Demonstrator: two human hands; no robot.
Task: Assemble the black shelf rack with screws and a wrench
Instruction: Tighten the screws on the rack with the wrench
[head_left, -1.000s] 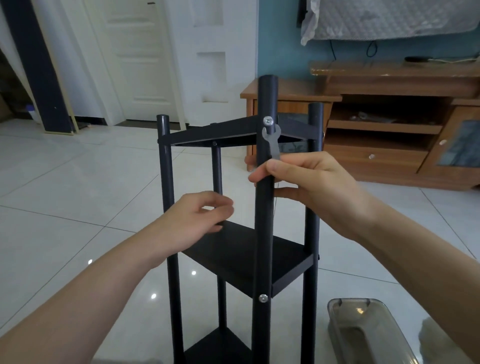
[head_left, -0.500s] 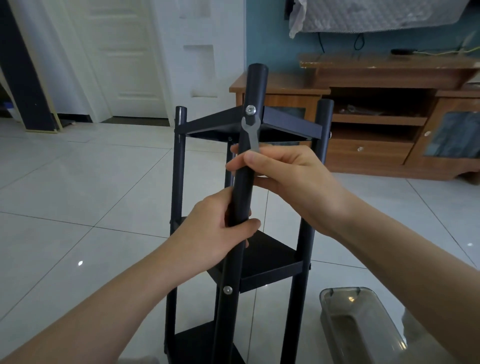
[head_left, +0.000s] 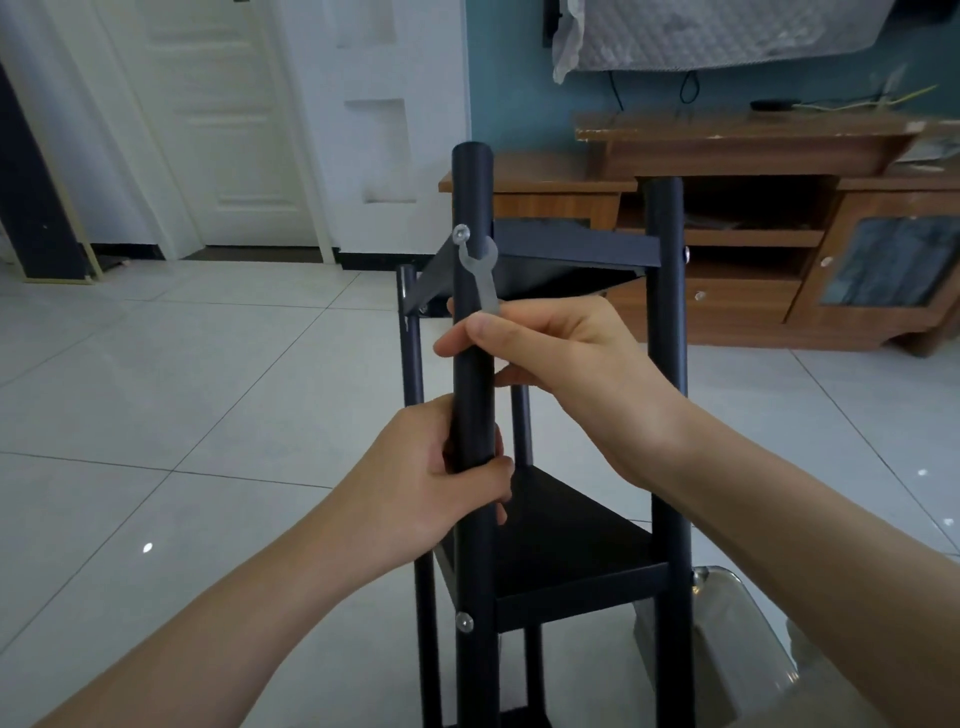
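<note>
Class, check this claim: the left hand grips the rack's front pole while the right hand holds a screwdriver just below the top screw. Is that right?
Wrong tool: the head view shows the right hand holding a small flat wrench, not a screwdriver, just below the top screw. The left hand does grip the front pole.

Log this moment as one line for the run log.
left hand grips front post | right hand pinches wrench | wrench head just below top screw | rack upright
</note>
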